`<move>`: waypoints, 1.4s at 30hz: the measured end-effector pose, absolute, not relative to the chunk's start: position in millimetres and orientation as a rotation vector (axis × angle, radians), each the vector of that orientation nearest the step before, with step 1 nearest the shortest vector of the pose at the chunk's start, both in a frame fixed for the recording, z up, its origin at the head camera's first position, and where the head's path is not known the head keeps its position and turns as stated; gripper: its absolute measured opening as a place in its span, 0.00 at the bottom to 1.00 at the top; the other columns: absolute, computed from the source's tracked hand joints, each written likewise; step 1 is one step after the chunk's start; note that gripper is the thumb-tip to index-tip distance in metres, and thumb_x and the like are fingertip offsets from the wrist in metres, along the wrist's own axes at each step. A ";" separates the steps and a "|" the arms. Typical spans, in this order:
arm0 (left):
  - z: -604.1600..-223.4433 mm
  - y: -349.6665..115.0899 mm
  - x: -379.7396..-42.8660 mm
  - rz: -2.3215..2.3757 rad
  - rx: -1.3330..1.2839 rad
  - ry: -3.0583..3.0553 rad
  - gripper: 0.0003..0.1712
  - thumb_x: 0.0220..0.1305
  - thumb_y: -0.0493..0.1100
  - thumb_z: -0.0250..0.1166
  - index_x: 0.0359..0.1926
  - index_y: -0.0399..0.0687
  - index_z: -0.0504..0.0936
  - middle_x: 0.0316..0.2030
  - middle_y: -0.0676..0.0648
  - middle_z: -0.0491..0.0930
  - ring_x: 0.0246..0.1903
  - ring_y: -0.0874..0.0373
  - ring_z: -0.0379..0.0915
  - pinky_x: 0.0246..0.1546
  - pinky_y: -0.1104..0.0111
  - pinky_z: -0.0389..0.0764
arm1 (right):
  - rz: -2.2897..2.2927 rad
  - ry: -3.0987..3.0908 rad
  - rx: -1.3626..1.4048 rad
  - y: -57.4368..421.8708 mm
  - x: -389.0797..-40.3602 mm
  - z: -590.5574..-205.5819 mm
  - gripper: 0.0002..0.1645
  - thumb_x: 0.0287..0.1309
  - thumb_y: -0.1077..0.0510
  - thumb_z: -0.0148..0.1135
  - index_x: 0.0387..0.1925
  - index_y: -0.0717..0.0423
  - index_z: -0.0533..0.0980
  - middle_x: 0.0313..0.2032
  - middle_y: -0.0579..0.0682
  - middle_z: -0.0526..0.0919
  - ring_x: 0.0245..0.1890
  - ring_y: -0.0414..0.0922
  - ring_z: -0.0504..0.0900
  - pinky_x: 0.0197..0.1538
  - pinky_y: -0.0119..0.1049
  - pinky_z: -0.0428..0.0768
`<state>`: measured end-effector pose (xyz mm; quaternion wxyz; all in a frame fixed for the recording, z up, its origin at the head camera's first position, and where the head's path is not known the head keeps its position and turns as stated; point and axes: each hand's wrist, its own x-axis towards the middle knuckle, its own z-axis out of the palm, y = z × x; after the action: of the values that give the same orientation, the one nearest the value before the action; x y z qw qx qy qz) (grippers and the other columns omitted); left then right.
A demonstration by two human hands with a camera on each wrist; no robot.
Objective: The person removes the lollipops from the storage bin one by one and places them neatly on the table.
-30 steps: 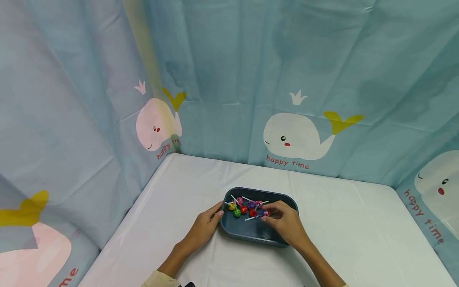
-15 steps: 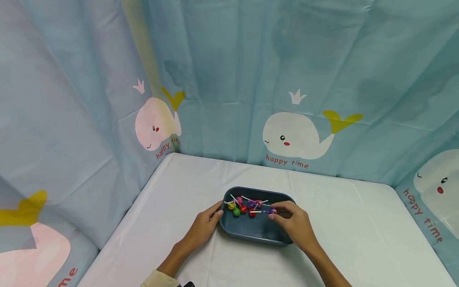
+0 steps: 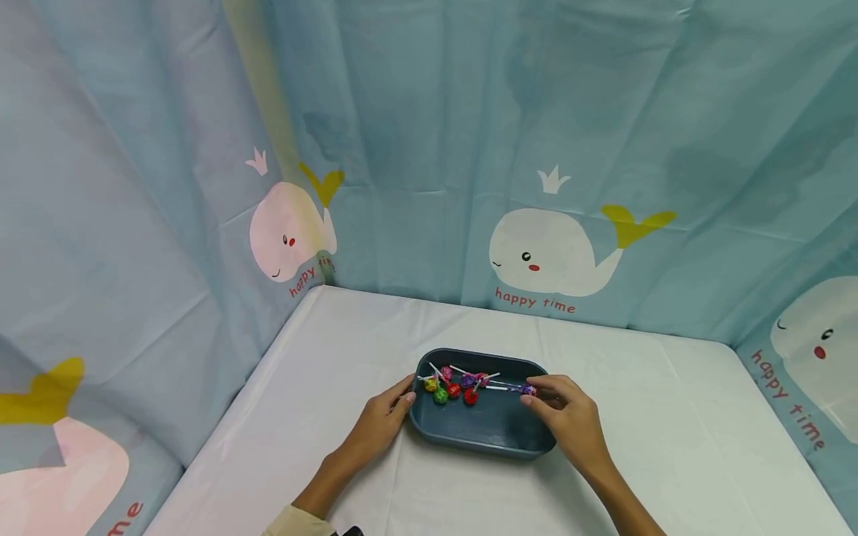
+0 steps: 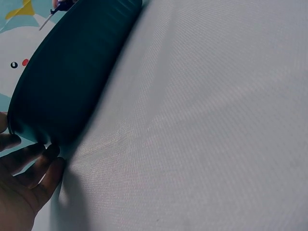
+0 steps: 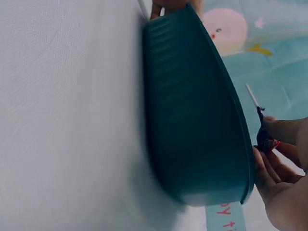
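Lollipop, purple-wrapped, pinched by right hand at two o'clock over dark-blue tray gripped at nine o'clock by left hand: likely light, hard, slick, best held by its head.

A white-clothed table bears a dark teal, round-cornered rectangular tray, standing upright; the cloth shows faint creases in front of the tray and behind it.
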<state>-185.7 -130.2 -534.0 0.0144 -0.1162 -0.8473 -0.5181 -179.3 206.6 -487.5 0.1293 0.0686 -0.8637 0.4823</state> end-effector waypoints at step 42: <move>-533.9 -131.1 -186.0 -1.629 -0.357 -2.638 0.30 0.84 0.53 0.55 0.79 0.46 0.70 0.75 0.44 0.71 0.76 0.46 0.65 0.76 0.48 0.67 | 1.264 -2.520 -0.066 289.1 -163.4 -503.5 0.20 0.69 0.53 0.73 0.58 0.58 0.85 0.53 0.54 0.86 0.44 0.18 0.80 0.44 0.15 0.82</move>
<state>-186.0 -131.1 -533.9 0.0102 -0.1144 -0.8453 -0.5218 -163.4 289.1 -503.5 0.1603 -0.0231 -0.8821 0.4424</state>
